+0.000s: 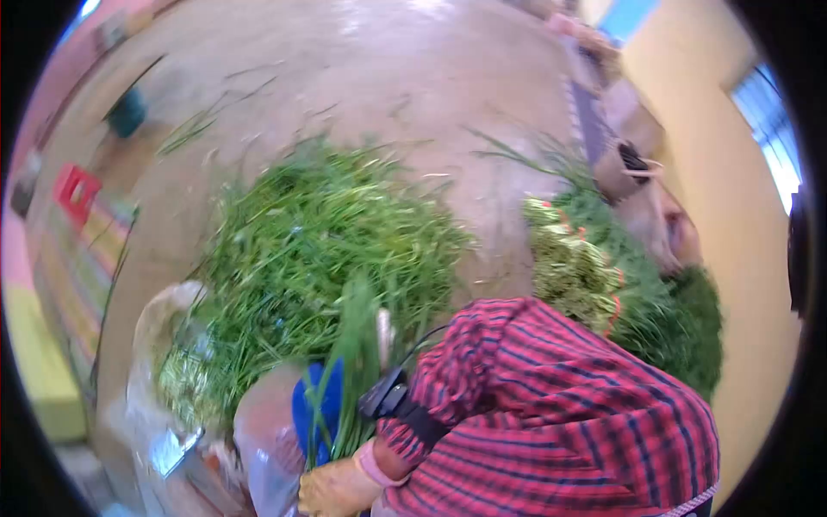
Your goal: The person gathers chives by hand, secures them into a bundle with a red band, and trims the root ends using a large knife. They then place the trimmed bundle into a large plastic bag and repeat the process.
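In the head view, the person's right hand [340, 488], in what looks like a yellow glove with a pink cuff [377, 465], is at the bottom edge. It is closed around the lower ends of a bunch of green stalks [355, 345], which stands up from it; blur and the edge hide the separate fingers. The left hand does not show, so I cannot tell how open it is or what it has hold of.

A black strap with a device [401, 405] sits around the right wrist, over a red checked sleeve [534, 370]. Just left of the stalks, and partly behind them, is a blue object [317, 409]. Beyond the hand a big loose heap of grass [319, 224] covers the floor [413, 77], with clear plastic [159, 314] by its near left side. To the right, near the yellow wall [698, 95], lie green bundles [581, 276] with red ties. A green bucket [127, 114] stands far left, well apart, with a red stool [77, 194] nearer.
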Tool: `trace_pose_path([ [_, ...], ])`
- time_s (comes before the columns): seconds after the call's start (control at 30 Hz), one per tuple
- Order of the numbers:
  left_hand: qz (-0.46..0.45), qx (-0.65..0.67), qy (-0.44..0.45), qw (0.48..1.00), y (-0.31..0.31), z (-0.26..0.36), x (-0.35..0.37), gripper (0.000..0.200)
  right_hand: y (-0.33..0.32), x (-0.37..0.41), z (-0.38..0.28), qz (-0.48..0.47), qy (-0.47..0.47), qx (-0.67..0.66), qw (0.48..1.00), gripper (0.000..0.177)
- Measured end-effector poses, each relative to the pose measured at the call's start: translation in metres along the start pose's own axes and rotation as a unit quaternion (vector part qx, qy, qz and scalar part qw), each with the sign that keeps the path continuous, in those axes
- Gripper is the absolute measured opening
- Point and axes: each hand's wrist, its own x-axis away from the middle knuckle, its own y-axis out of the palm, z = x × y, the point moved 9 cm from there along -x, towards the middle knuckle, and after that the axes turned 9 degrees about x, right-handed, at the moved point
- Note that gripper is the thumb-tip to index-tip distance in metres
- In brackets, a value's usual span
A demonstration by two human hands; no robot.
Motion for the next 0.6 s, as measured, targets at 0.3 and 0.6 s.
trace_pose_path([
  [0.3, 0.059, 0.344, -0.014, 0.937, -0.1, 0.143, 0.094, 0.042, -0.034, 0.02, 0.014, -0.108, 0.024, 0.047, 0.993, 0.03],
  [0.6, 0.18, 0.56, -0.083, 0.804, -0.114, 0.141, 0.153, 0.043, 0.018, -0.033, 0.062, -0.188, 0.077, -0.187, 0.961, 0.061],
])
